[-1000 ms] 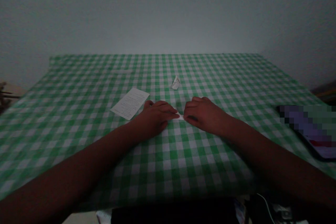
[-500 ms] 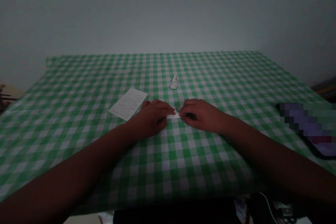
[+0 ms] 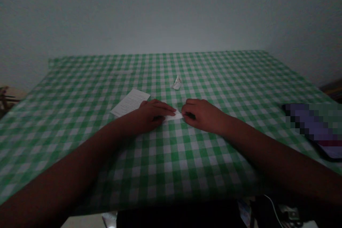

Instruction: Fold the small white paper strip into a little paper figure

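A small piece of white paper (image 3: pixel 173 117) lies between my hands, its left part hidden under my fingers. My left hand (image 3: pixel 151 114) rests palm down with fingers stretched out, the fingertips pressing on the paper. My right hand (image 3: pixel 201 113) has its fingers curled and pinched together at the paper's right end. Left of the hands lies a printed sheet (image 3: pixel 130 102), partly covered by my left hand and forearm. Beyond the hands, a crumpled bit of paper (image 3: pixel 177 83) sits on the cloth.
A green and white checked tablecloth (image 3: pixel 171 160) covers the table, which meets a grey wall (image 3: pixel 165 14) behind. At the right edge lies a dark phone-like device (image 3: pixel 307 128), partly blurred out. Below the front edge, a cable (image 3: pixel 272 205) shows.
My left hand has slid slightly left along the small paper, uncovering more of it and covering more of the printed sheet. The right hand has barely moved.
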Demonstrator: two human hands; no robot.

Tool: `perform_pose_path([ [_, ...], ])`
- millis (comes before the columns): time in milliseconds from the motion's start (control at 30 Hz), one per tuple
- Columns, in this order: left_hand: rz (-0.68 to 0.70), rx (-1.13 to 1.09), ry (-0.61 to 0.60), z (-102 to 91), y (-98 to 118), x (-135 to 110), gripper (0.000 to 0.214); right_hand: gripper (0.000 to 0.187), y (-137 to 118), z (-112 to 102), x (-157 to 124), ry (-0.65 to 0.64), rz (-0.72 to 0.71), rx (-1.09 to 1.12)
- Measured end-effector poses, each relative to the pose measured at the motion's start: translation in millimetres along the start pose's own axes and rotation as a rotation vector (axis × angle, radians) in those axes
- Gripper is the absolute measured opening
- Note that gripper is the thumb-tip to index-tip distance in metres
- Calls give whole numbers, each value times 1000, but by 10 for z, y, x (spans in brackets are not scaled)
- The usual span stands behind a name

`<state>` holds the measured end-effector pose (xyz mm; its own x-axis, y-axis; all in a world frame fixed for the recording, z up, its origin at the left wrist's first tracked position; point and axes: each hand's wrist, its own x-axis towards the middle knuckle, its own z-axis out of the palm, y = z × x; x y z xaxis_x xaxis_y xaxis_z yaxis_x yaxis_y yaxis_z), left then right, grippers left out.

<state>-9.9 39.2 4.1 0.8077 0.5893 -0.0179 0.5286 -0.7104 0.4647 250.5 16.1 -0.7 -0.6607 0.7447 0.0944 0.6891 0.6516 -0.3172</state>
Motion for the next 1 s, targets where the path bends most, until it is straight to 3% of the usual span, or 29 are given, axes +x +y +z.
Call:
perform_pose_path([
  [233, -8, -26, -25, -35, 38, -15, 43, 13, -9, -68, -70, -44, 0, -19],
  [567, -56, -6, 134, 139, 57, 122, 26, 16, -52, 39, 25, 27, 14, -69],
  [1000, -72, 3, -43, -26, 91, 13, 48, 14, -50, -38, -58, -21, 33, 0],
])
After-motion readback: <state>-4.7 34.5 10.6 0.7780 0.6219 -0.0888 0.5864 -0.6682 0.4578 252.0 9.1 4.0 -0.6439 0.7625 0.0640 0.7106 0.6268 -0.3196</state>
